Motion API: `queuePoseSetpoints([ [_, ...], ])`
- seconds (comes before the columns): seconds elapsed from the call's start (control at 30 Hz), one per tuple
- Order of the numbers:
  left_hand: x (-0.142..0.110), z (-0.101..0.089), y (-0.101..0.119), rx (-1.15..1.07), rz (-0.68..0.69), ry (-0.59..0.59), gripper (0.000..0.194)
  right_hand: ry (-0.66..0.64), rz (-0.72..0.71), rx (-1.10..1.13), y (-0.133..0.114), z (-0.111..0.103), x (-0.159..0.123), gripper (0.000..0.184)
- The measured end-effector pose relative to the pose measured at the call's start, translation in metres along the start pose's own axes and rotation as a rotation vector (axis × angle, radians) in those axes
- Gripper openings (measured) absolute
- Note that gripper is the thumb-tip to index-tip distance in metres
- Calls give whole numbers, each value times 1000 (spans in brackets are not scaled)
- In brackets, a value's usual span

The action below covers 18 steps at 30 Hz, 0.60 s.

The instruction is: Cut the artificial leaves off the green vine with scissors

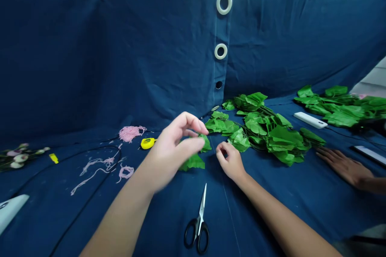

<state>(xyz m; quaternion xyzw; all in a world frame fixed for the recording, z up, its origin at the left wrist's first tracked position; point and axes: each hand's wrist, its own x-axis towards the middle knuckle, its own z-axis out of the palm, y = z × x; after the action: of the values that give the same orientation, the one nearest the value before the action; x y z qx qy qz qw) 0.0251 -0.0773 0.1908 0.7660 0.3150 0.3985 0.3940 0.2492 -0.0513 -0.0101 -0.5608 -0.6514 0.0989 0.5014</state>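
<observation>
My left hand (175, 144) is raised over the blue cloth, thumb and fingers pinched on a green fabric leaf (193, 161). My right hand (229, 162) sits just to its right, fingers curled in a pinch close to the same leaf; what it grips is too small to make out. A heap of green artificial leaves on vines (265, 130) lies right behind both hands. Black-handled scissors (198, 225) lie shut on the cloth below my hands.
Another person's hand (343, 165) rests flat at the right. A second leaf pile (340, 106), a white remote (310, 120), a phone (370, 154), pink thread scraps (130, 132), a yellow tape measure (147, 143) and faded flowers (18, 156) lie around.
</observation>
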Motion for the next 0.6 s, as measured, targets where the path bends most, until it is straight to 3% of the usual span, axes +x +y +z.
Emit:
queuePoseSetpoints([
  [0.1, 47, -3, -84, 446, -246, 27, 45, -24, -4, 8, 0, 3, 1, 15],
  [0.17, 61, -6, -132, 673, -484, -157, 48, -48, -3, 19, -2, 3, 1, 16],
  [0.23, 61, -6, -162, 676, -505, -235, 38, -78, 2, 32, -6, 3, 1, 19],
  [0.33, 49, 4, -171, 551, -439, -310, 38, -161, 5, 78, -12, 4, 0, 28],
  [0.43, 32, 19, -166, -37, -417, -370, 42, -274, 33, 166, -15, 9, -3, 32],
  [0.5, 19, 27, -168, -348, -427, -320, 53, -327, 80, 234, -13, 14, -6, 32],
  [0.6, 2, 30, -181, -460, -450, -260, 79, -335, 142, 308, -6, 22, -9, 35],
])
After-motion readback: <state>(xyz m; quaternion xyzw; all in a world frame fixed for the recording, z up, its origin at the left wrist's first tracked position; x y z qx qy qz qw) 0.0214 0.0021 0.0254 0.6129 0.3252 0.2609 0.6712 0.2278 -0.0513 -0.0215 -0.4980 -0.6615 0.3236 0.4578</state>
